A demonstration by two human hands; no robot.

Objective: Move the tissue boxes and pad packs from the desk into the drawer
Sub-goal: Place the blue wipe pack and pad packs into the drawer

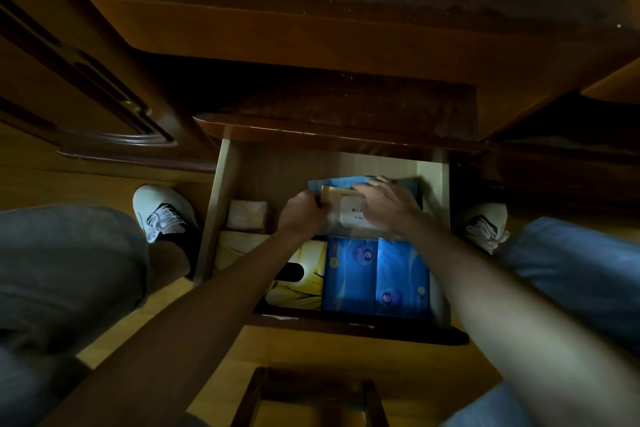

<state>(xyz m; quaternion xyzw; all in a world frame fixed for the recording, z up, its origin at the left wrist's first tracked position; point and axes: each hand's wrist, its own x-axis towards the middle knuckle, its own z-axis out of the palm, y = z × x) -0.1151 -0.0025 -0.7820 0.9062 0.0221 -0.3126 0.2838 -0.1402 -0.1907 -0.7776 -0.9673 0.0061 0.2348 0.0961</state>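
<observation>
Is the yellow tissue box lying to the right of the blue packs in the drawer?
No, the yellow tissue box lies left of the blue packs, at the near end of the drawer.

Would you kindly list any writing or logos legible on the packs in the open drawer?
White soft pack with tan lid, held by both hands: dark printed characters, too blurred to read.
Two blue plastic-wrapped packs: round purple logos and small print, too small to read.
Yellow tissue box: no readable text.
Nothing can be quoted.
</observation>
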